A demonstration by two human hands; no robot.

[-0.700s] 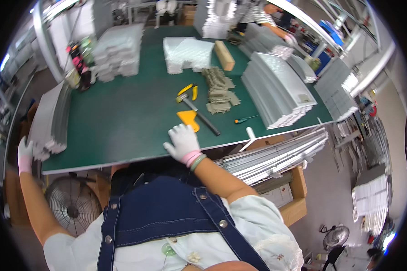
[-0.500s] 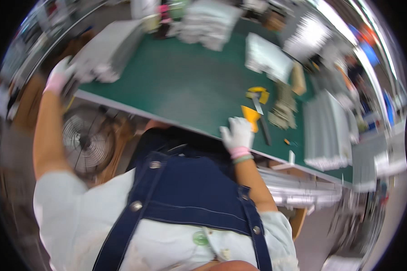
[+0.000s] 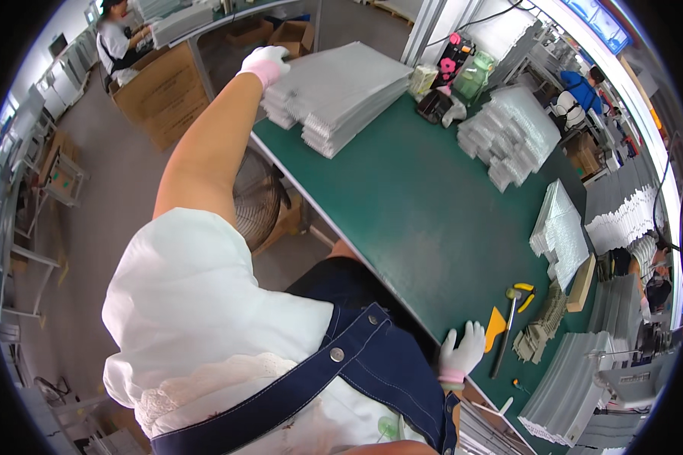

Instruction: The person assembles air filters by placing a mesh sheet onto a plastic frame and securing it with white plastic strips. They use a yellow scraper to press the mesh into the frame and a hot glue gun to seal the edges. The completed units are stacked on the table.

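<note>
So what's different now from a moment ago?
The head view has swung to the person's left: the green table now slants across the picture, and a cardboard box shows clearly on the left. Nothing was visibly picked up or let go. The left hand is still by the grey stack, the right hand still beside the yellow scraper, and the hammer hasn't visibly moved.

From the middle of the green table point(image 3: 402, 220), a hand could pass low out to the near edge at 8 o'clock, or through the gap at 2 o'clock. A grey panel stack point(image 3: 341, 83) bars 11 o'clock and a silvery stack point(image 3: 512, 129) 1 o'clock — towards 5 o'clock the yellow scraper point(image 3: 495, 327) and hammer point(image 3: 505, 334) lie in the way.
</note>
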